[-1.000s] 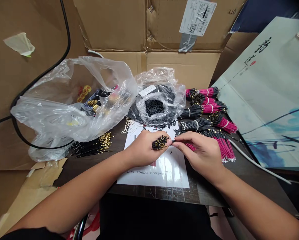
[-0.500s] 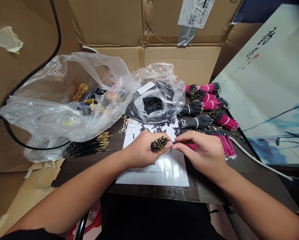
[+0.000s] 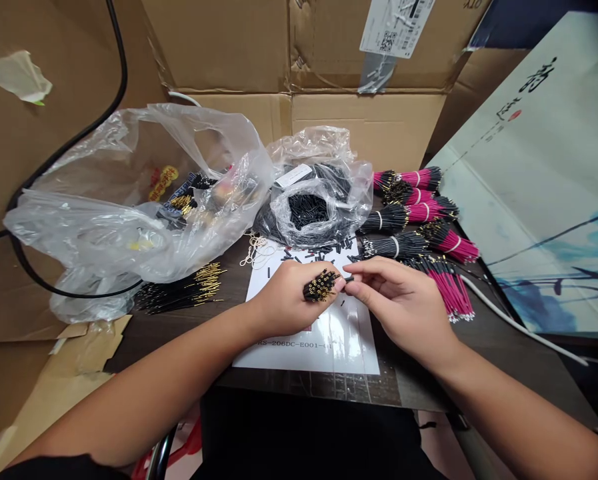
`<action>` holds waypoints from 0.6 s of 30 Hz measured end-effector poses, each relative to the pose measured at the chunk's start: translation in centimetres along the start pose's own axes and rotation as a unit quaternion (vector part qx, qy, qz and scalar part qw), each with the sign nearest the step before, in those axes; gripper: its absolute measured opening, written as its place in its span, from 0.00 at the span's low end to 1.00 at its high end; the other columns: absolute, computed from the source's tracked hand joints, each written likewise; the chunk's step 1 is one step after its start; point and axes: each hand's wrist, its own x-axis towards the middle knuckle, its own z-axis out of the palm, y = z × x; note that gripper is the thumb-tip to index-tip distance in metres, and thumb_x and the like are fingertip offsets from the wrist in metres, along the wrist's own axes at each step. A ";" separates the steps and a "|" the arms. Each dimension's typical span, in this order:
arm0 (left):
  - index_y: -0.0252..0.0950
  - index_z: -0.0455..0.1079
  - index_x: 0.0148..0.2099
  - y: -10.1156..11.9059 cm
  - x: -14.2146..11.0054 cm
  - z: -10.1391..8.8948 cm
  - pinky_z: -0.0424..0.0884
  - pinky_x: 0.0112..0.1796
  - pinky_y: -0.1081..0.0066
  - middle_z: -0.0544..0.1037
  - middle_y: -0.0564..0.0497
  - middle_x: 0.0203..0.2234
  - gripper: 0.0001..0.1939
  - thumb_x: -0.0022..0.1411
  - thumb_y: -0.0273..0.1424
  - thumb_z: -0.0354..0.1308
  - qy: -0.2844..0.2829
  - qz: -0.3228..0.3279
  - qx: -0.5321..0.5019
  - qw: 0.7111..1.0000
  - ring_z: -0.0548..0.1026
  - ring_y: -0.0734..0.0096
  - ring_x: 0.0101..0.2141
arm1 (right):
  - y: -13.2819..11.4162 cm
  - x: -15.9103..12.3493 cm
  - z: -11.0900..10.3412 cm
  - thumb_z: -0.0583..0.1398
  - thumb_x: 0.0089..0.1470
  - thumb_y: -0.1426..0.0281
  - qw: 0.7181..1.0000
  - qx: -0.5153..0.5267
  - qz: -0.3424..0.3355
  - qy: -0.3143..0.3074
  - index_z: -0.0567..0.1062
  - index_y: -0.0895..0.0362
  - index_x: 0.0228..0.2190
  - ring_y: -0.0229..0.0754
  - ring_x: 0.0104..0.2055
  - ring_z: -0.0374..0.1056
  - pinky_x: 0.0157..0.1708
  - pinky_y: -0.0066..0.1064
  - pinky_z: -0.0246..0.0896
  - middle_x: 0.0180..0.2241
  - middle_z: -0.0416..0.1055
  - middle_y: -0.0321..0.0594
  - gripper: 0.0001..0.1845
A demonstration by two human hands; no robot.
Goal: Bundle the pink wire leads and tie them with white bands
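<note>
My left hand [image 3: 289, 297] is closed around a bundle of thin black wires [image 3: 321, 285], whose gold-coloured metal ends face toward me. Just right of it, my right hand [image 3: 399, 293] is closed at the fingertips on a small black tube [image 3: 349, 279]. The tube's left end meets my left thumb tip; whether it sits on a wire there I cannot tell. Beneath both hands lies a white printed sheet [image 3: 303, 357], with loose black tubes [image 3: 323, 255] scattered over its far part.
Behind the sheet, an open clear bag [image 3: 279, 223] holds many black tubes. A translucent carrier bag [image 3: 93, 227] and gold-tipped black wires [image 3: 183, 290] are at left. Banded pink and black wire bundles [image 3: 421, 210] lie at right, near a white cable [image 3: 523, 325]. Cardboard [image 3: 363, 123] stands behind.
My right index finger has lifted a little from the thumb, and the black tube between the fingertips shows more. My left hand keeps its grip on the wires.
</note>
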 end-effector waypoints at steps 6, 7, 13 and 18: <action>0.35 0.72 0.37 0.2 0.1 0.0 0.68 0.30 0.75 0.76 0.53 0.22 0.11 0.68 0.36 0.53 0.012 0.010 0.007 1.000 0.72 0.74 0.25 | -0.5 -0.1 0.1 0.64 0.58 0.72 0.996 -0.067 -0.050 0.042 0.80 0.52 0.44 0.39 0.37 0.72 0.38 0.35 0.71 0.35 0.75 0.39 0.12; 0.35 0.71 0.37 0.2 0.1 0.0 0.68 0.30 0.75 0.76 0.53 0.22 0.11 0.68 0.36 0.53 0.014 0.011 0.006 1.000 0.72 0.74 0.25 | -0.6 -0.2 0.2 0.64 0.58 0.72 0.995 -0.070 -0.053 0.048 0.80 0.52 0.44 0.39 0.37 0.72 0.38 0.35 0.71 0.35 0.75 0.39 0.11; 0.34 0.71 0.37 0.2 0.0 0.3 0.66 0.27 0.76 0.72 0.55 0.19 0.11 0.68 0.35 0.54 0.034 0.007 -0.016 0.999 0.71 0.75 0.23 | -0.3 -0.1 0.7 0.65 0.58 0.68 0.999 -0.003 -0.009 0.044 0.80 0.52 0.43 0.40 0.36 0.74 0.37 0.35 0.73 0.36 0.76 0.39 0.10; 0.34 0.69 0.36 0.3 -0.1 0.5 0.63 0.22 0.76 0.69 0.58 0.16 0.10 0.67 0.35 0.55 0.040 -0.039 -0.068 0.996 0.69 0.77 0.18 | -0.2 -0.3 0.8 0.67 0.56 0.69 0.999 0.026 -0.011 0.041 0.80 0.51 0.42 0.37 0.36 0.74 0.36 0.33 0.71 0.36 0.76 0.37 0.10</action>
